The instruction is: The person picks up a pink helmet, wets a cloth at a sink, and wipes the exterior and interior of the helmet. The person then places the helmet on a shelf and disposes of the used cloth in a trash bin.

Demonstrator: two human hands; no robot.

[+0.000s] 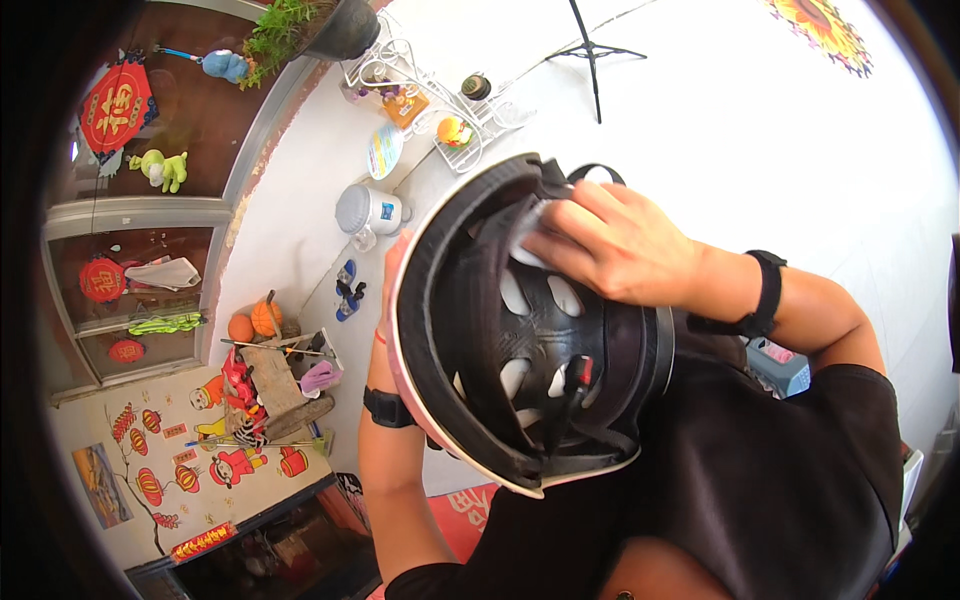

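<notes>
In front of my chest is a helmet (559, 330) with its hollow side facing me. Its lining is black and padded with oval vent holes, and the rim is pale. My left hand (394, 270) grips the outer shell at the left, most of its fingers hidden behind it. At the upper right rim, my right hand (607, 236) pinches a white cloth or wipe (531, 236) against the inner padding. A black strap with a red-marked buckle (581, 373) lies inside the helmet.
Beyond the helmet, a white wire rack (480, 131) holds small ornaments. A grey-white bucket (369, 210), blue sandals (347, 291) and basketballs (267, 318) stand along the wall. A black tripod stand (589, 52) is at the top. A blue-grey box (778, 367) sits behind my right arm.
</notes>
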